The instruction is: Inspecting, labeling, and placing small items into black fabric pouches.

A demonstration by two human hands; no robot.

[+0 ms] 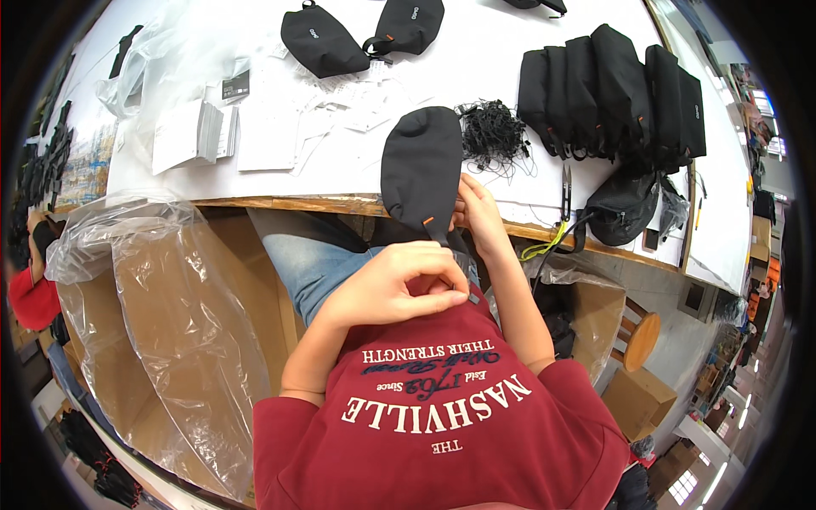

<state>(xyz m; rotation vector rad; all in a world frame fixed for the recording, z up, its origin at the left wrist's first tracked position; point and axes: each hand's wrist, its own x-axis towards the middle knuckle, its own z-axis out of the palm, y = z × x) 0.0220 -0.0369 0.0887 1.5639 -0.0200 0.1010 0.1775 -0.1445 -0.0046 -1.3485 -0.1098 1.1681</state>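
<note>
Close to the chest, the left hand (pixel 399 285) was pinched shut on a strap end; the pouch (pixel 422 170), hung over the table (pixel 340 170) edge, was gripped by the right hand (pixel 480 212).

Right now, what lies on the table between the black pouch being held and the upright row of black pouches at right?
In the head view, a tangled pile of black cords lies between the held black pouch and the row of black pouches; black snips lie nearer the table edge.

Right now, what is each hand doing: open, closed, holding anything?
Left hand: closed, fingers pinched on something small near the black pouch; what it is cannot be told.
Right hand: closed on the pouch's lower edge.
</note>
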